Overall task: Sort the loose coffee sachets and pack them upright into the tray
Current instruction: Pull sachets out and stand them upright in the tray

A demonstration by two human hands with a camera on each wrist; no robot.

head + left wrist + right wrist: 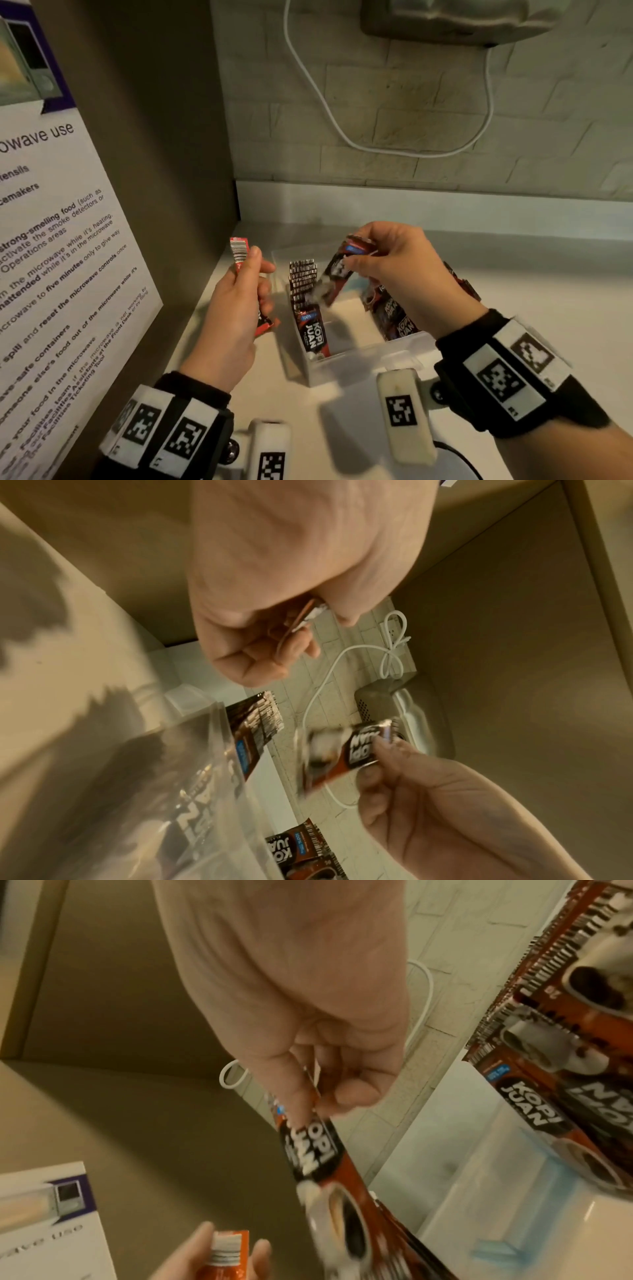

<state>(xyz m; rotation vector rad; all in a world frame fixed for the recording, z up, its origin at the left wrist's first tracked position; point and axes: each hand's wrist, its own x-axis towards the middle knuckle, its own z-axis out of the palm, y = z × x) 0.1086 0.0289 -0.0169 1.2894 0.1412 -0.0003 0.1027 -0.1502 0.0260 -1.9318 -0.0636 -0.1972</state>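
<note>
Coffee sachets: two are in hand, the rest sit in a clear plastic tray (pixel 363 359) at centre frame, on a pale countertop (pixel 513 308). The tray sits close to the brown side panel (pixel 164 137) at left, w/ the tiled back wall (pixel 445 120) behind; open counter shows to the right of the tray and in front of it.

Left hand (pixel 236 308), left of the tray and above the counter, grips one sachet (pixel 239 255) roughly upright, barcode end on top; red pkg. Right hand (pixel 394 270), over the tray, pinches the top of another sachet (pixel 334 274), which hangs tilted, lower end down-left, blurred.

In the tray: an upright row of sachets (pixel 303 284) along its left side, front one reading "KOPI JUAN" w/ a blue "100%" tag; a leaning bunch of sachets (pixel 394 315) at its right side, same brand. Packs are black and red-brown w/ a coffee-cup pic.

Poster (pixel 51 240) at left reads "...owave use", "strong-smelling food". White cable (pixel 342 126) loops across the wall.
</note>
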